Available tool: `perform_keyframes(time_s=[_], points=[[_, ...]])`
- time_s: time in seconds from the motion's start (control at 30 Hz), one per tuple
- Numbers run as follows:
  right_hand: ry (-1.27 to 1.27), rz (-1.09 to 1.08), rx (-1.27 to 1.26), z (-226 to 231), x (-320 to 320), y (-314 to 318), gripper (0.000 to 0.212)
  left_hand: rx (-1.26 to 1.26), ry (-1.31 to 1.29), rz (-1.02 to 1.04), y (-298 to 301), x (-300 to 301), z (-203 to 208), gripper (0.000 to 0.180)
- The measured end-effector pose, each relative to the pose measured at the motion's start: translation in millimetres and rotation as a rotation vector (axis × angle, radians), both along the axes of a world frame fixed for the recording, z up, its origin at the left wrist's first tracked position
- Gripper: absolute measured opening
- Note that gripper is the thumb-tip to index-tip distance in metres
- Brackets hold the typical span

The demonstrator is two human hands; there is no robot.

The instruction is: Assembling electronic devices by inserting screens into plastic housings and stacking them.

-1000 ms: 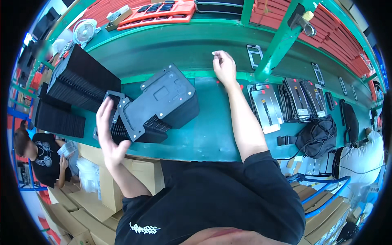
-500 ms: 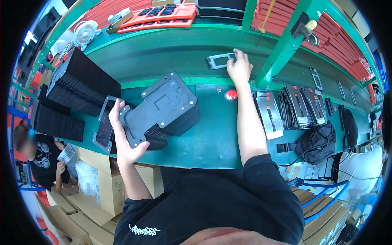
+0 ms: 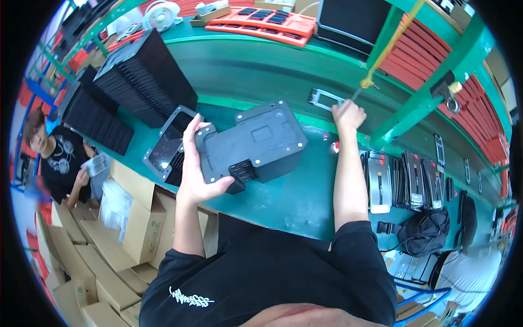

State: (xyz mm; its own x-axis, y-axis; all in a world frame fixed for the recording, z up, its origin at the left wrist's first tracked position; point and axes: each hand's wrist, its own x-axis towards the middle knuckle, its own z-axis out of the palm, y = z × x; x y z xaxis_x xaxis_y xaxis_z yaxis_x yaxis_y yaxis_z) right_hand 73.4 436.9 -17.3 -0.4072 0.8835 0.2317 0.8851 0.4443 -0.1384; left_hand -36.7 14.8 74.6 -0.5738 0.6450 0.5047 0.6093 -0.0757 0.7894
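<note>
My left hand (image 3: 197, 173) grips the near left end of a stack of black plates (image 3: 267, 139), thumb on one edge and fingers on the other. The stack sits on the green bench, its notched, flat top facing up. My right hand (image 3: 348, 115) is closed at the far side, where a thin rod (image 3: 357, 95) on a yellow cord (image 3: 395, 46) runs into the fist; the fist hides its lower end. Right beside that hand a small silver frame (image 3: 322, 100) leans on the green ledge. Another black plate (image 3: 171, 139) lies left of the stack.
Tall stacks of black plates (image 3: 144, 82) stand at the left. Flat silver-and-black panels (image 3: 378, 185) lie at the right, before a black bag (image 3: 425, 234). A green post (image 3: 425, 95) rises beyond my right arm. A person (image 3: 60, 158) stands among cardboard boxes at the left.
The view has turned, so the bench sits lower in the picture. My right hand has gone from pinching the silver frame to a fist by the rod. My left hand keeps its grip.
</note>
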Motion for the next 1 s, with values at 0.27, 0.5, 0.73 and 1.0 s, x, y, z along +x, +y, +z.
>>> perform_keyframes(time_s=[0.27,0.5,0.73,1.0], points=[[0.345,0.299,-0.494,41.1,8.4,6.7,0.038,0.062,-0.018,0.021,1.9,0.3,-0.1,0.138],[0.604,0.770,-0.119,164.7,18.9,-200.5,0.025,0.066,0.001,0.012,-0.1,-2.3,-1.3,0.141],[0.303,0.834,0.176,168.8,30.4,-252.8,0.021,0.082,0.150,0.024,-6.4,-7.6,-2.1,0.113],[0.399,0.955,0.059,178.4,48.2,-228.3,0.020,-0.072,0.249,-0.004,-7.1,-6.5,22.4,0.067]])
